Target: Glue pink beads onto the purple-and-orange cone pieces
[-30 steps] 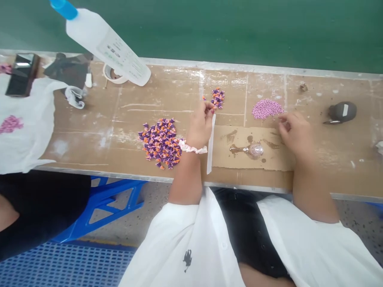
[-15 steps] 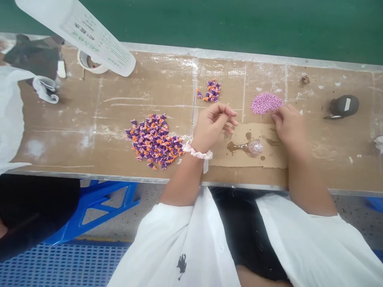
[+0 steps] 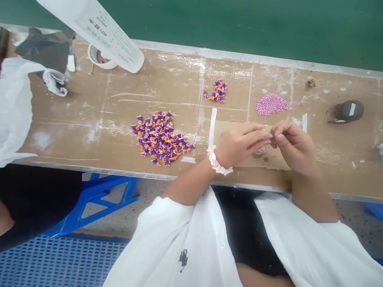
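Observation:
My left hand (image 3: 239,145) and my right hand (image 3: 291,145) meet fingertip to fingertip over a cardboard sheet (image 3: 277,159), above a small clear glue blob (image 3: 261,150). Both are pinched; a tiny orange piece (image 3: 263,128) shows at the left fingertips. What the right fingers pinch is too small to name. A large pile of purple and orange pieces (image 3: 160,137) lies to the left. A small pile of the same pieces (image 3: 218,91) and a heap of pink beads (image 3: 271,105) lie farther back.
A white glue bottle (image 3: 98,30) hangs tilted at upper left over a tape roll (image 3: 98,59). A dark grey object (image 3: 347,111) sits at the right. Another person in white (image 3: 13,107) sits on the left by a blue stool (image 3: 98,199).
My left hand left the small pile and moved right and nearer to me. My right hand drew back from the pink beads, and the two hands now meet over the cardboard.

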